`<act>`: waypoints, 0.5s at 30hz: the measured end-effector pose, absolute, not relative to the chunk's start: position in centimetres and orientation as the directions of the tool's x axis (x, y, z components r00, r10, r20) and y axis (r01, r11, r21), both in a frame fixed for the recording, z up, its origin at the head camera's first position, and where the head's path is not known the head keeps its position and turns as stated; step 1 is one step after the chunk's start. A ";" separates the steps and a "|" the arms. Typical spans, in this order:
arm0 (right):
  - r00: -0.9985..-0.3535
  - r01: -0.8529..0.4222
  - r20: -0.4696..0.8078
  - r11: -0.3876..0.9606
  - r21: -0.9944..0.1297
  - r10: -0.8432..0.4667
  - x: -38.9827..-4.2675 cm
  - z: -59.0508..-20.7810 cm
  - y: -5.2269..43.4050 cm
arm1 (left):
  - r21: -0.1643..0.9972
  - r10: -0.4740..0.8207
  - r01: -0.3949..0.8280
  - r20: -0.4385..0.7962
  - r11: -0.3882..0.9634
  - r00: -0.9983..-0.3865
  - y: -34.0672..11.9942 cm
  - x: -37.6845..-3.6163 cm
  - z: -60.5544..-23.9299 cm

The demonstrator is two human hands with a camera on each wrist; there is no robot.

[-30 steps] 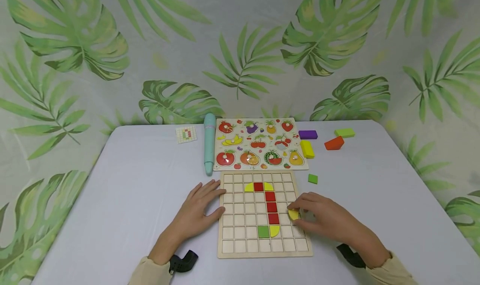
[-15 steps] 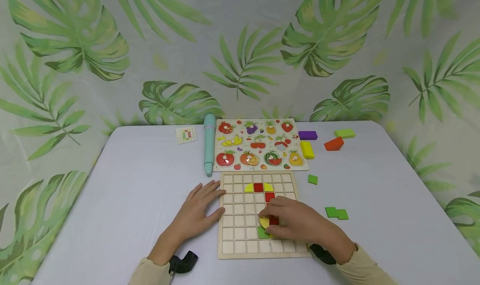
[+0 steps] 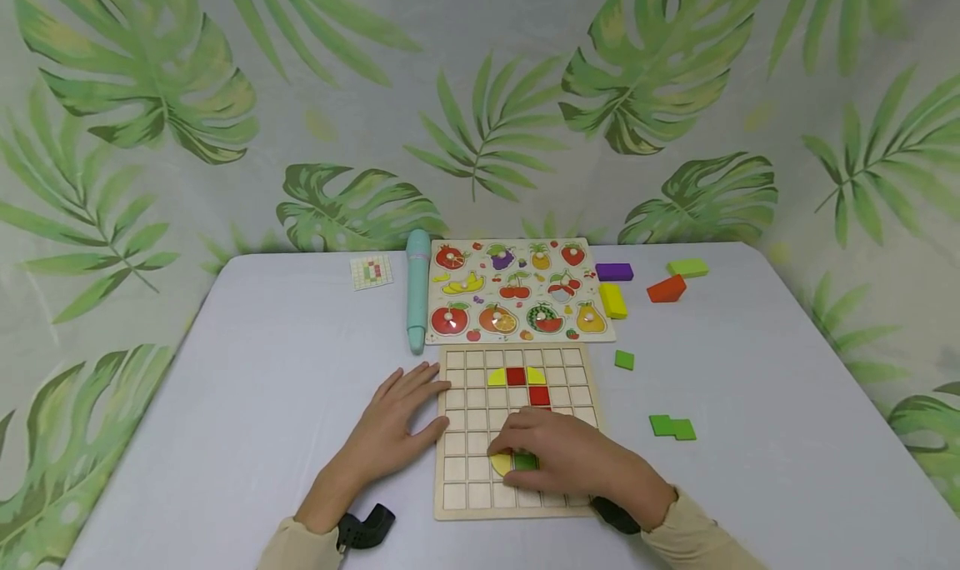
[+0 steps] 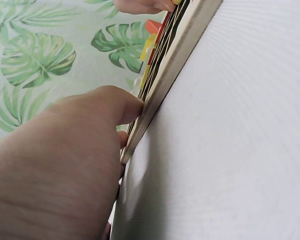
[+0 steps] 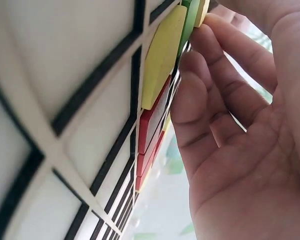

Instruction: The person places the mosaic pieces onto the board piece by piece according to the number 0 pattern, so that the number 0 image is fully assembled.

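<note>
A wooden grid board lies on the white table, bearing red squares, yellow rounded pieces and a green square. My right hand lies over the lower rows. Its fingertips hold a yellow quarter-round piece at the cell just left of the green square. In the right wrist view that piece shows at a fingertip, beyond the green square. My left hand rests flat, fingers on the board's left edge, thumb against it.
Behind the board lie a fruit peg puzzle, a teal pen and a small pattern card. Purple, yellow, orange and light green blocks sit at the back right. Green pieces and a green square lie to the right.
My right hand has carried the yellow piece leftward from the board's right edge to the cell left of the green square, uncovering green pieces on the table. The left hand has stayed put.
</note>
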State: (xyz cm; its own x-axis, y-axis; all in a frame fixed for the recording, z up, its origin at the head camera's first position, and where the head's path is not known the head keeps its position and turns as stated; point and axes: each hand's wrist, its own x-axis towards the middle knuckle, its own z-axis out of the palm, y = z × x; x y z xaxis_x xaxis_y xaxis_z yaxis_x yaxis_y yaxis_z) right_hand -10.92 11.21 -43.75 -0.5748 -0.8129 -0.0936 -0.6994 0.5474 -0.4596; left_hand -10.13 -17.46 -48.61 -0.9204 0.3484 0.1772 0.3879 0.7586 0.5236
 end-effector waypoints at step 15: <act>-0.575 -0.716 -0.068 0.542 -0.440 -0.816 -10.9 -43.9 11.6 | 0.515 0.347 0.401 0.203 0.758 -0.916 -17.4 -10.1 -48.7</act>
